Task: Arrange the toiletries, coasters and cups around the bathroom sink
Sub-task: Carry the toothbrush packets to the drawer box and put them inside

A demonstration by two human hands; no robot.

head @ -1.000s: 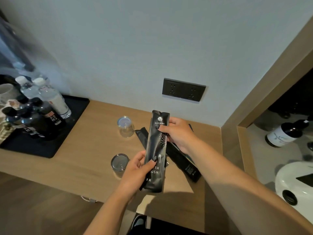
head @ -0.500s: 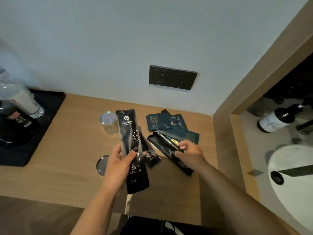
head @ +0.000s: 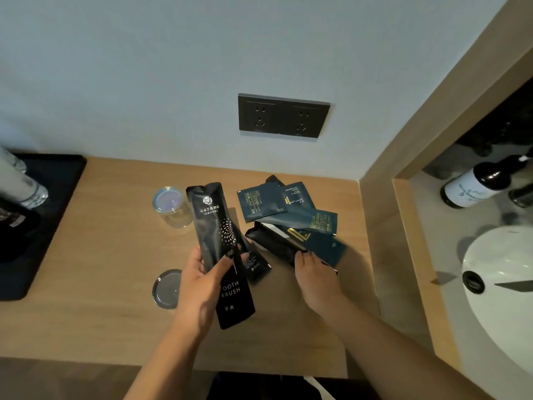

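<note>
You stand at a wooden counter point(head: 109, 255) under a grey wall with a double socket point(head: 284, 116). Your left hand point(head: 202, 284) grips a black toothbrush pack point(head: 219, 249), thumb across its front, long axis running from 11 to 5 o'clock, lifted above the wood. Your right hand point(head: 314, 278) is the nearer one to the second black pack point(head: 274, 243): its fingertips curl onto that pack's near end, and the pack stretches away from them toward 10 o'clock. Teal sachets point(head: 288, 209) overlap it at 12 o'clock, so I'd expect them to drag along when you lift. A third dark pack point(head: 256, 264) lies between your hands. One glass point(head: 173, 207) sits at 10 o'clock, another point(head: 167, 288) at 8. The sink point(head: 504, 290) is well apart at 3 o'clock, with a dark bottle point(head: 478, 183) beyond it.
</note>
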